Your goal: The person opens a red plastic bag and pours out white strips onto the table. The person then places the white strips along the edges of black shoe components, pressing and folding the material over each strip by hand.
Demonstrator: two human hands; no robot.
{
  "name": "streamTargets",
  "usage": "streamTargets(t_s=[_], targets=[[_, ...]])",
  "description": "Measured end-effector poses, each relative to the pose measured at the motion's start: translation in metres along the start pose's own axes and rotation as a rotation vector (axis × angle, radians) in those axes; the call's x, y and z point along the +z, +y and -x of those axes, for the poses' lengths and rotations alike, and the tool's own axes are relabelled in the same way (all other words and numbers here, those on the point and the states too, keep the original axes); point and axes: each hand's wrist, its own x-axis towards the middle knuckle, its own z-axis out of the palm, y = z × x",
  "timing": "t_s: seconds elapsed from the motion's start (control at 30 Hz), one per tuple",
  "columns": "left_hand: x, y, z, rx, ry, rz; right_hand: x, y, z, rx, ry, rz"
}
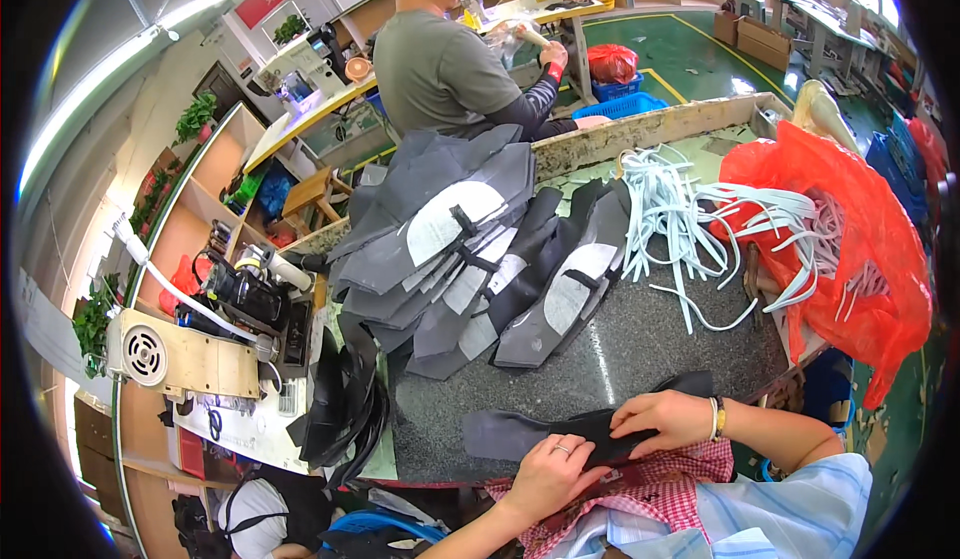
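Observation:
At the front edge of the dark stone worktop, my left hand (553,474) presses its fingers onto a long dark grey shoe-upper piece (505,436). My right hand (668,420), with bracelets at the wrist, has its fingers bent over the same piece a little further right. The piece lies nearly level, its left end sticking out past my left hand. Part of it is hidden under my fingers. Beyond it rest stacks of flat dark grey cut pieces (385,224) and tied bundles (570,294) with pale linings.
Pale blue straps (665,214) spill from a red plastic bag (820,174) at the right. Black pieces (345,399) hang over the worktop's left edge, beside a sewing machine (185,354). A co-worker (445,59) sits across the bench; another person (270,514) is at lower left.

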Motion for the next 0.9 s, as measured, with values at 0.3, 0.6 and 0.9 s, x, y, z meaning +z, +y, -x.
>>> streamTargets(t_s=[0.3, 0.6, 0.9], targets=[[0.011, 0.001, -0.010, -0.178, 0.156, 0.158, 0.008, 0.011, -0.006, 0.526, 0.181, -0.491], [0.014, -0.012, 0.013, 0.084, 0.041, -0.009, 0.027, -0.022, -0.002, -0.124, 0.055, 0.411], [-0.111, -0.070, 0.051, -0.073, 0.677, -0.699, -0.017, -0.056, -0.010, -0.123, 0.810, 0.320]])
